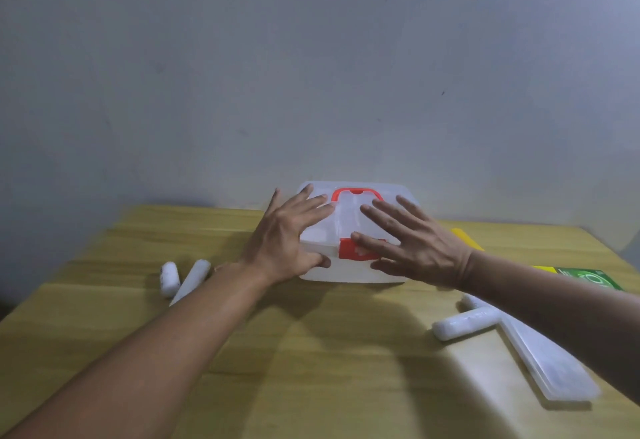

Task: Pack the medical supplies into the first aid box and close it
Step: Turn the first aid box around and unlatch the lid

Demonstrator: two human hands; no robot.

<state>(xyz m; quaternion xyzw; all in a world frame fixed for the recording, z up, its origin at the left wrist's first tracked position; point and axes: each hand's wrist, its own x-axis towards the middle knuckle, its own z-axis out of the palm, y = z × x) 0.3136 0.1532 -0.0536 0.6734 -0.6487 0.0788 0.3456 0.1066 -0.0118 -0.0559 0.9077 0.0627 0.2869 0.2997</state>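
Note:
A white translucent first aid box (349, 274) with a red handle (356, 192) and a red front latch (346, 250) sits at the back middle of the wooden table (311, 352), its lid down. My left hand (291, 237) lies over the box's left side with fingers spread and straight. My right hand (412, 241) reaches over the right side, fingers spread, partly covering the latch. Two white bandage rolls (169, 277) (194, 279) lie left of the box. Another white roll (464, 324) and a flat white packet (550, 366) lie at the right.
A green box (588, 277) and a yellow item (465, 237) lie at the right behind my right forearm. A bare grey wall stands directly behind the table. The table's front half holds only my arms and their shadows.

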